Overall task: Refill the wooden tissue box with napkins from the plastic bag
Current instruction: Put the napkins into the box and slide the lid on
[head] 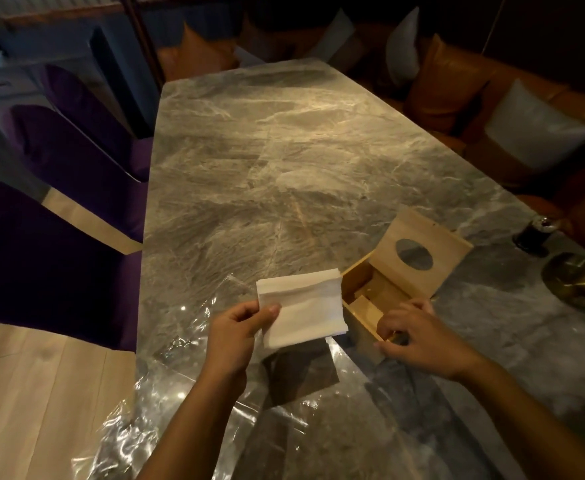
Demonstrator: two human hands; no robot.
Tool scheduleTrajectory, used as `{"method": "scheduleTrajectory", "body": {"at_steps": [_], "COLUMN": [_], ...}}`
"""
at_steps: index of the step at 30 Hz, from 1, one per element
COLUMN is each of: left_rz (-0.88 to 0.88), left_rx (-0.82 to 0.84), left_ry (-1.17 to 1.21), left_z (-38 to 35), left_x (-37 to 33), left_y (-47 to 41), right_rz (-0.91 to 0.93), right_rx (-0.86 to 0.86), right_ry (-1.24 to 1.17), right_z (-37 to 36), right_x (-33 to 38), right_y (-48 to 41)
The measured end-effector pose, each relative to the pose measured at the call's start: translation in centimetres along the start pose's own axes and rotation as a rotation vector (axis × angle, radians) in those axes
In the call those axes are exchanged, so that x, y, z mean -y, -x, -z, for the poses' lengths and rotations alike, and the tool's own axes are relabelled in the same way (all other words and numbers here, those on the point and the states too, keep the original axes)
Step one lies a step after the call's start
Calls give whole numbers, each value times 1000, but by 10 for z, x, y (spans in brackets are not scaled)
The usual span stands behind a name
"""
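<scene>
One white folded napkin stack (303,308) pinched in left-hand fingers (270,311); right hand (419,336) fingers curled on open wooden box (388,289).

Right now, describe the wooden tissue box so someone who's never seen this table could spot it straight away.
On the long marble table, look at the near right part, just ahead of the right hand. The wooden tissue box stands there, pale wood, open at the top. Its raised lid, with an oval hole, sets it apart from the brass dish further right.
</scene>
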State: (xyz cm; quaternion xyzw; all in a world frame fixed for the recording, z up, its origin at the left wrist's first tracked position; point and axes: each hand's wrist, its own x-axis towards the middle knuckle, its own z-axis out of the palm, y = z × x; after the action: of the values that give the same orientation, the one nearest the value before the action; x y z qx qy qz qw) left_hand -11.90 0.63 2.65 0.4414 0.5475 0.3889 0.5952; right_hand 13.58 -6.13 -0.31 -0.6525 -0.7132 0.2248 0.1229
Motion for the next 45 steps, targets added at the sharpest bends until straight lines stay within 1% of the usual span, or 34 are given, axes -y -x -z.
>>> {"method": "scheduleTrajectory", "body": {"at_steps": [3,6,13,17,18,19,20,22,23,24,26,28,29,31,33,36,40,42,45], "left_rz": [37,65,142,185,184,182,180,175,175,177,179,194,204,219,221,211,140,117,74], "left_rx": [53,115,239,296,310,324,336,358,366,371,374,378,382,375,327,210,137,133,148], "left_ry": [12,32,120,128,119,106,98,91,92,94,100,123,134,149,145,111,-50,-90,-172], "left_z": [-7,-16,-37,-51,-55,-58,-61,-66,-69,-72,-78,-83,-85,-88,-90,-93,-99,-104,-110], "left_x": [0,-3,-9,-10,-10,-10,-11,-12,-13,-13,-14,-15,-14,-14,-14,-13,-9,-9,-10], "left_y": [0,3,8,10,10,11,11,12,12,12,11,11,11,12,14,17,19,21,21], "right_rz": [28,25,-56,-98,-96,-97,-119,-236,-312,-379,-487,-566,-594,-618,-626,-650,-604,-614,-645], "right_rx": [89,135,160,191,164,100,1,-225,-301,-332,-292,-211,-191,-172,-162,-176,-263,-298,-365], "right_ry": [19,96,107,83,42,-59,-219,-628,-817,-979,-1228,-1426,-1501,-1569,-1576,-1479,-1381,-1251,-988], "right_z": [10,20,40,50,51,52,54,56,56,54,53,55,56,54,52,50,52,53,54], "right_x": [-6,-13,-30,-36,-34,-30,-22,-3,5,9,10,11,11,8,6,0,-3,-3,0], "right_y": [10,17,31,34,35,35,35,34,32,30,26,25,25,25,24,25,29,30,29]}}
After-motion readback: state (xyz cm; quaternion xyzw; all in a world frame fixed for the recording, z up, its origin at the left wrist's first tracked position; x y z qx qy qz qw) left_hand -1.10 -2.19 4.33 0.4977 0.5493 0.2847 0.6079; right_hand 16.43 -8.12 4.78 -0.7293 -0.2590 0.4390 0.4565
